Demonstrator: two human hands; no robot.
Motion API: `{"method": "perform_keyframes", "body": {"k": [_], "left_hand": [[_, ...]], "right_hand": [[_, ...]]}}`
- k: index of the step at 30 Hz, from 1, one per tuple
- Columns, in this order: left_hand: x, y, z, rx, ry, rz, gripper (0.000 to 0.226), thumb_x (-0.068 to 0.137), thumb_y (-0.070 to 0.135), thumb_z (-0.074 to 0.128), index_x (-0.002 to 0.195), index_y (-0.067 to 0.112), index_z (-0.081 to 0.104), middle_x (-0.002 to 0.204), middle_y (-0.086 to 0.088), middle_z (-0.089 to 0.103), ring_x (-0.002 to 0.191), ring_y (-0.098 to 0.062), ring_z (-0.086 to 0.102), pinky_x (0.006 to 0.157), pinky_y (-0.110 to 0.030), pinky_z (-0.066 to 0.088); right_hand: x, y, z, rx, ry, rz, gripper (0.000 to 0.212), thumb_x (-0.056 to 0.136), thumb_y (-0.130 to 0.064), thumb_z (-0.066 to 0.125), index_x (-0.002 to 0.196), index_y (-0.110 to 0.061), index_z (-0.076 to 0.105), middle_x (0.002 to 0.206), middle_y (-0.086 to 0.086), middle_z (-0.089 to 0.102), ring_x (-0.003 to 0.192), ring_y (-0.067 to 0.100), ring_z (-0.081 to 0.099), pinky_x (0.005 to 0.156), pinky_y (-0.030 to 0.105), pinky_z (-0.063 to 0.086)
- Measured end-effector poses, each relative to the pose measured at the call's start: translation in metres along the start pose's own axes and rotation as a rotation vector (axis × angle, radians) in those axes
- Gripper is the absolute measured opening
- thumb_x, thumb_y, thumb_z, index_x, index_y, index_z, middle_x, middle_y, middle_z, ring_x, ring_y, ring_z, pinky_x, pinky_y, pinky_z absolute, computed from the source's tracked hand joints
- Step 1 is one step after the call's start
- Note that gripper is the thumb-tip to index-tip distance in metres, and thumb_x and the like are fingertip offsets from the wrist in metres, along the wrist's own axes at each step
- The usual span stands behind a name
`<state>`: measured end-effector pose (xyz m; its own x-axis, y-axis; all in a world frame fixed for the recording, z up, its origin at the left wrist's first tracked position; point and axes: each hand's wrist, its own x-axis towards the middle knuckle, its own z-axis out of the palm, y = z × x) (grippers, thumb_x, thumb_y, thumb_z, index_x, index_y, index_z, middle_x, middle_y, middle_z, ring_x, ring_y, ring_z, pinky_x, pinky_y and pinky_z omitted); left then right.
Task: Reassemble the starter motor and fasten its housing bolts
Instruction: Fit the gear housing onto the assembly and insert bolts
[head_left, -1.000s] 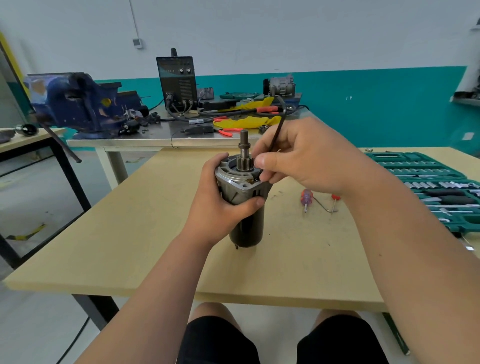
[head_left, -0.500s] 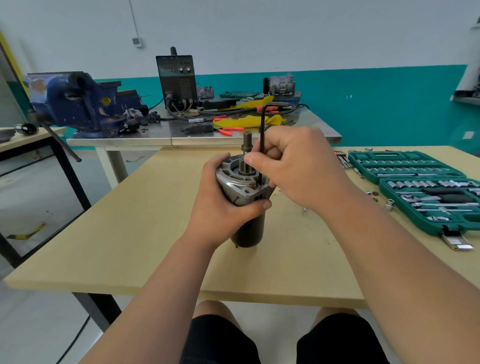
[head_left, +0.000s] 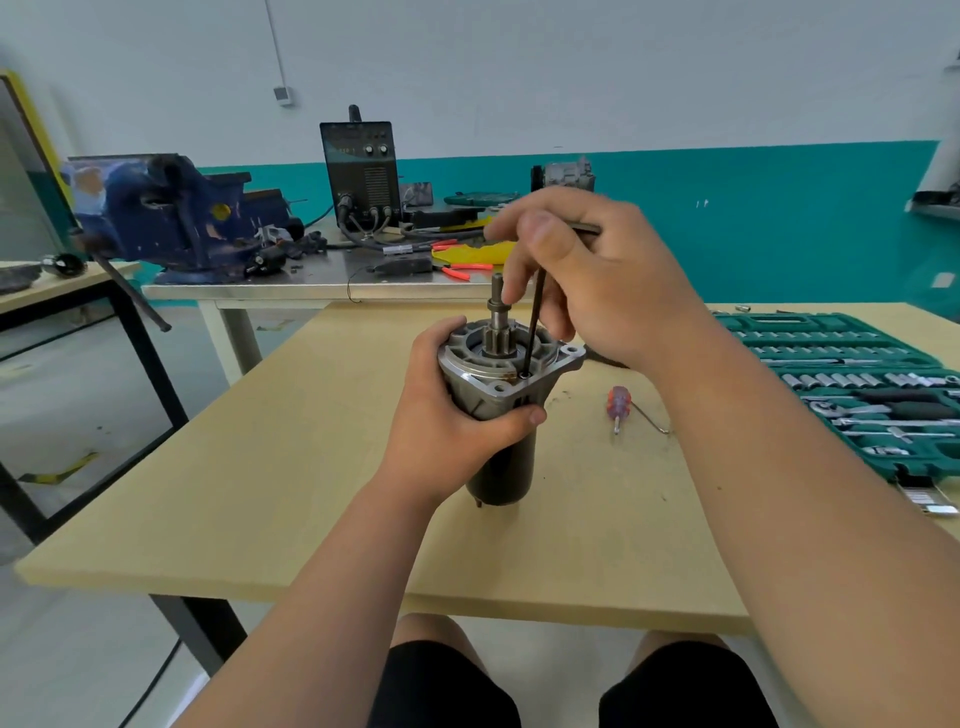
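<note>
Right now the right hand (head_left: 592, 280) is curled around a black hex key (head_left: 535, 312), thumb and fingers pinching it near the bend. The short arm sticks out to the right past the thumb. The long shaft runs almost straight down, leaning slightly, and its tip sits in a small dark bolt head (head_left: 523, 374) on the front edge of the motor's flange.

The left hand (head_left: 441, 415) is wrapped tightly around the starter motor (head_left: 498, 387), just under the grey cast flange, with the thumb pressed across the front and the fingers round the far side. The motor stands upright on the tan surface (head_left: 260, 467), dark cylindrical body at the bottom and toothed pinion shaft (head_left: 497, 312) pointing up beside the key.

Just right of the motor, a small screwdriver (head_left: 619, 402) with a red and purple handle lies on the surface, with a thin bent wire pick (head_left: 649, 418) close beside it. Further right an open green socket set case (head_left: 857, 384) is filled with sockets and drivers.

Behind, a second, metal-topped surface (head_left: 311, 288) carries a blue bench vise (head_left: 171, 218), a dark welding unit (head_left: 361, 171) with cables, red-handled pliers (head_left: 462, 267) and a yellow cloth (head_left: 472, 254).
</note>
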<state>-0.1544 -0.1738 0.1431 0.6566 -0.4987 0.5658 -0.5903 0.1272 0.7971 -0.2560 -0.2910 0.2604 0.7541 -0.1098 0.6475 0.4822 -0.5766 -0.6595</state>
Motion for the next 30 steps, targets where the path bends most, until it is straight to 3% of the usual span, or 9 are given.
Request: {"method": "perform_keyframes", "body": {"k": [5,8,11,15,18,23,26,28,30], "left_hand": [[0.001,0.0,0.0,-0.001,0.001,-0.007,0.095,0.05,0.043,0.084,0.131,0.033,0.037,0.124,0.014,0.052,0.111,0.001,0.055,0.086,-0.011,0.047],[0.001,0.001,0.001,-0.004,0.01,-0.019,0.095,0.049,0.044,0.084,0.131,0.034,0.037,0.124,0.014,0.051,0.11,0.002,0.056,0.087,-0.012,0.048],[-0.001,0.002,0.001,-0.001,0.018,-0.018,0.095,0.049,0.044,0.084,0.13,0.034,0.037,0.125,0.013,0.052,0.111,0.001,0.056,0.087,-0.014,0.049],[-0.002,0.001,0.0,0.02,0.007,0.008,0.095,0.049,0.041,0.086,0.13,0.032,0.038,0.125,0.01,0.053,0.114,-0.003,0.055,0.089,-0.017,0.049],[-0.002,0.0,0.0,0.021,0.009,0.013,0.096,0.049,0.041,0.087,0.131,0.032,0.038,0.125,0.009,0.054,0.115,-0.004,0.055,0.09,-0.016,0.048],[-0.002,0.001,-0.001,0.031,0.001,-0.001,0.097,0.048,0.043,0.086,0.131,0.034,0.036,0.126,0.013,0.052,0.115,-0.001,0.054,0.088,-0.01,0.046],[-0.004,0.002,-0.001,0.041,-0.012,0.014,0.097,0.049,0.042,0.086,0.132,0.033,0.036,0.128,0.008,0.051,0.116,-0.004,0.054,0.092,-0.017,0.048],[-0.005,0.003,-0.001,0.048,-0.019,0.031,0.097,0.05,0.041,0.086,0.132,0.031,0.035,0.127,0.007,0.051,0.116,-0.005,0.054,0.092,-0.019,0.049],[-0.006,0.003,-0.002,0.046,-0.03,0.039,0.097,0.051,0.04,0.085,0.133,0.03,0.035,0.127,0.007,0.05,0.115,-0.005,0.054,0.092,-0.019,0.048]], "right_hand": [[0.011,0.002,-0.001,-0.098,-0.029,0.023,0.027,0.102,-0.018,0.035,0.1,-0.026,0.061,0.058,0.0,0.062,0.039,0.012,0.048,0.041,0.022,0.04],[0.009,0.005,0.014,-0.55,0.21,-0.072,0.028,0.101,-0.015,0.035,0.114,-0.025,0.057,0.059,-0.007,0.055,0.056,0.015,0.059,0.057,0.034,0.048],[0.01,-0.005,0.021,-0.887,0.188,-0.034,0.024,0.1,-0.02,0.037,0.119,-0.027,0.051,0.071,-0.004,0.056,0.067,0.02,0.058,0.056,0.035,0.047],[0.016,-0.02,0.012,-0.569,-0.202,0.065,0.035,0.099,-0.051,0.026,0.106,-0.029,0.052,0.066,-0.011,0.053,0.054,-0.001,0.051,0.054,0.029,0.037],[0.02,-0.023,-0.002,-0.218,-0.338,0.156,0.045,0.101,-0.045,0.028,0.094,-0.02,0.064,0.063,-0.002,0.058,0.045,0.013,0.049,0.048,0.027,0.044],[0.024,-0.009,0.001,-0.269,-0.028,0.029,0.032,0.097,-0.035,0.05,0.078,-0.018,0.07,0.052,-0.002,0.064,0.035,0.009,0.05,0.043,0.017,0.042],[0.019,0.005,0.012,-0.361,0.217,0.015,0.022,0.095,-0.023,0.051,0.103,-0.021,0.071,0.05,-0.017,0.06,0.041,0.003,0.057,0.045,0.017,0.045],[0.013,0.01,0.013,-0.22,0.165,0.134,0.03,0.095,-0.02,0.046,0.116,-0.028,0.065,0.048,-0.015,0.059,0.041,0.007,0.054,0.043,0.021,0.047],[0.009,0.012,0.008,-0.088,0.032,0.191,0.028,0.097,-0.026,0.041,0.107,-0.033,0.067,0.049,-0.005,0.058,0.043,0.015,0.049,0.04,0.025,0.044]]}}
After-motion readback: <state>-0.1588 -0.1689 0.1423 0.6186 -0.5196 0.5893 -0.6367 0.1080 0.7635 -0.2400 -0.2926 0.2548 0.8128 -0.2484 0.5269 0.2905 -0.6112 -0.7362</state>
